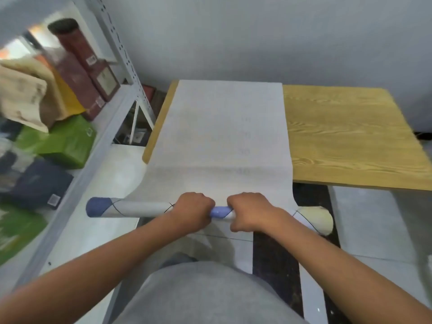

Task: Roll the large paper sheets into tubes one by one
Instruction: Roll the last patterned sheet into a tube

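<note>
White paper sheet (224,136), faint numerals perhaps "30", rolled end (140,208) in both hands' (192,206) (249,208) grip.

You can make out a faint column of numbers printed down the paper sheet (224,127) lying on the wooden table (350,136), towards its right edge. The two nearest you read as "30" and "40"; the ones farther up are too pale to tell. On the shelf rack (112,108) at your left, the dark red boxes (93,73) and the navy box (37,183) carry small code stickers and labels, but their print is too blurred to read.
</note>
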